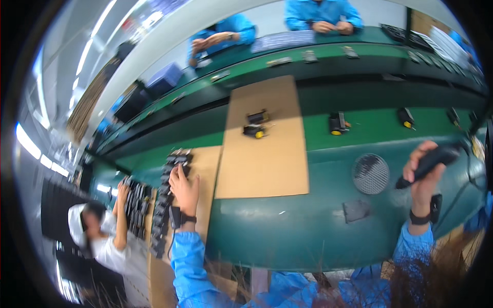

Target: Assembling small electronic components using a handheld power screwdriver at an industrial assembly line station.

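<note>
Clamping fingers of right hand (pixel 425 186) around black tool (pixel 440 156); holding left hand (pixel 186 192), with fingers and thumb apart, at black parts (pixel 162 205).

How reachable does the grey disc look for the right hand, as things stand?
Likely yes: the grey disc lies uncovered near the right hand, though the black tool fills that hand.
</note>
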A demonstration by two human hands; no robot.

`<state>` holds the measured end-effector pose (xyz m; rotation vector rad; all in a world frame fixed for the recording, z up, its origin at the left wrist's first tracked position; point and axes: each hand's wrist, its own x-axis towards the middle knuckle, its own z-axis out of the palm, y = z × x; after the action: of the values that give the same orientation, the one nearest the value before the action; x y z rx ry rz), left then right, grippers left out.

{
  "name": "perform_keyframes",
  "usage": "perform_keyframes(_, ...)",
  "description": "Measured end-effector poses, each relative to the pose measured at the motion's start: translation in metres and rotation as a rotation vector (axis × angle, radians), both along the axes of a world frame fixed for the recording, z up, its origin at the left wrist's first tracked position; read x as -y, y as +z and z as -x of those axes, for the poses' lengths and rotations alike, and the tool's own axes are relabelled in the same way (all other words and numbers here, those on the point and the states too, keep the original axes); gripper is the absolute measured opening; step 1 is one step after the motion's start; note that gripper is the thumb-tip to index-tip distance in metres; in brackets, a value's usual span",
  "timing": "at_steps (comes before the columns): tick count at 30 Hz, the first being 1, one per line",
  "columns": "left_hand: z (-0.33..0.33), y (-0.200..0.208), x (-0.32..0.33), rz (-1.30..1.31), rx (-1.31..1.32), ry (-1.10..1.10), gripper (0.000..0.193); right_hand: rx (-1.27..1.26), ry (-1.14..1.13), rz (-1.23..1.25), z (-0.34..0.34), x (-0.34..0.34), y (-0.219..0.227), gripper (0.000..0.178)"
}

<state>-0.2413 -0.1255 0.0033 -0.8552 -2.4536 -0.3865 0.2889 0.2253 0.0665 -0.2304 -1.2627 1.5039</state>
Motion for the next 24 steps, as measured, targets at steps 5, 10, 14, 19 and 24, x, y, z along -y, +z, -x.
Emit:
perform_keyframes(5, -0.096, 0.017, -0.132, -0.076, 0.149, -0.624, 0.064, 0.258, -0.033, -0.007, 0.011, -0.011, -0.012, 0.046)
perform_keyframes(10, -0.191, 0.032, -0.277, -0.048, 0.237, -1.108, 0.064, 0.323, -0.038, 0.000, 0.011, -0.015, -0.011, 0.032)
perform_keyframes(14, -0.189, 0.031, -0.340, 0.252, -0.145, -1.219, 0.071, 0.300, -0.094, 0.015, 0.015, -0.014, -0.012, 0.029)
perform_keyframes(19, -0.172, 0.040, -0.352, 0.340, -0.003, -1.177, 0.061, 0.333, -0.089, 0.022, 0.010, -0.016, -0.016, 0.029)
perform_keyframes(24, -0.175, 0.038, -0.304, 0.130, 0.102, -1.028, 0.055, 0.373, -0.125, -0.011, 0.016, -0.016, -0.015, 0.031)
